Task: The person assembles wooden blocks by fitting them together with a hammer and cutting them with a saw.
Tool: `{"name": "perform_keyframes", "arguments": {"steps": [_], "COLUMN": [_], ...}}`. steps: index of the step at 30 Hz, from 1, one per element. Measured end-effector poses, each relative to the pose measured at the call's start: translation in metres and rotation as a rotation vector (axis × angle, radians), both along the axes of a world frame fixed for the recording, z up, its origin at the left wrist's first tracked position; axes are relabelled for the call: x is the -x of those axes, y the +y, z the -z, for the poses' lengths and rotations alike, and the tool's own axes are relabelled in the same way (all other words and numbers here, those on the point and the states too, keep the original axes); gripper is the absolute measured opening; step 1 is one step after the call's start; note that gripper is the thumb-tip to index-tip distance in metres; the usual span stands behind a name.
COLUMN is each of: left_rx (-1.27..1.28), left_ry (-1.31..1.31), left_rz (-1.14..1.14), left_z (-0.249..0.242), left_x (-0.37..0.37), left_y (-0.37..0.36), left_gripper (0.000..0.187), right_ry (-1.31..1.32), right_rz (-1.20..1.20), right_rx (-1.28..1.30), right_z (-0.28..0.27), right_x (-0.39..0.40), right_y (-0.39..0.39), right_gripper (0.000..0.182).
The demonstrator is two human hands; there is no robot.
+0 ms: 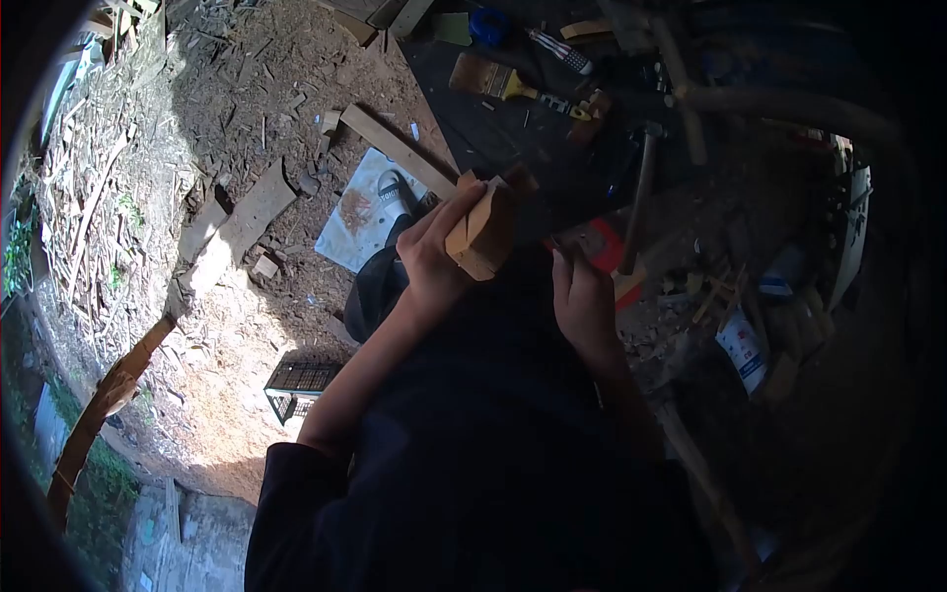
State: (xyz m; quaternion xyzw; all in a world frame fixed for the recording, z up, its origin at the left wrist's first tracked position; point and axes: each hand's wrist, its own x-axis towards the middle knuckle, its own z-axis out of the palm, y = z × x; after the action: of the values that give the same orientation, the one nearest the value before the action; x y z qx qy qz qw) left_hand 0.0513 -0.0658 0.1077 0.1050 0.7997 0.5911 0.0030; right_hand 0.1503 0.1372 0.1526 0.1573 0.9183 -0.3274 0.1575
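Observation:
My left hand (434, 252) grips a small carved wooden piece (481, 229), holding it up over my lap. My right hand (584, 296) is just to its right in deep shadow, fingers curled, next to something red (604, 242); whether it holds a tool is hidden by the dark. A hammer (639, 202) with a wooden handle lies just beyond that hand. My dark sleeves and trousers fill the lower middle of the view.
On a dark mat at the top lie a paintbrush (493, 79), a screwdriver (559, 49) and small tools. A wooden slat (400, 150), a plank (242, 225), a shoe (395, 195) on white sheet and a small wire cage (301, 383) sit on chip-strewn ground. A bottle (743, 345) lies right.

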Motion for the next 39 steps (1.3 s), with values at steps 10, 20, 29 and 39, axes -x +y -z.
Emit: {"name": "perform_keyframes", "arguments": {"steps": [10, 20, 29, 39], "left_rx": [0.051, 0.031, 0.022, -0.005], "left_ry": [0.173, 0.105, 0.11, 0.116], "left_rz": [0.062, 0.057, 0.141, 0.191], "left_z": [0.009, 0.002, -0.002, 0.003], "left_x": [-0.008, 0.003, 0.007, 0.004], "left_y": [0.005, 0.005, 0.001, -0.012], "left_gripper": [0.053, 0.051, 0.049, 0.048], "right_ry": [0.02, 0.041, 0.124, 0.072], "right_rz": [-0.014, 0.034, 0.426, 0.361], "right_rx": [-0.048, 0.027, 0.539, 0.809], "right_z": [0.006, -0.003, 0.011, 0.024], "right_x": [-0.022, -0.031, 0.029, 0.069], "right_y": [0.004, 0.018, 0.013, -0.011], "right_gripper": [0.024, 0.025, 0.028, 0.034]}}
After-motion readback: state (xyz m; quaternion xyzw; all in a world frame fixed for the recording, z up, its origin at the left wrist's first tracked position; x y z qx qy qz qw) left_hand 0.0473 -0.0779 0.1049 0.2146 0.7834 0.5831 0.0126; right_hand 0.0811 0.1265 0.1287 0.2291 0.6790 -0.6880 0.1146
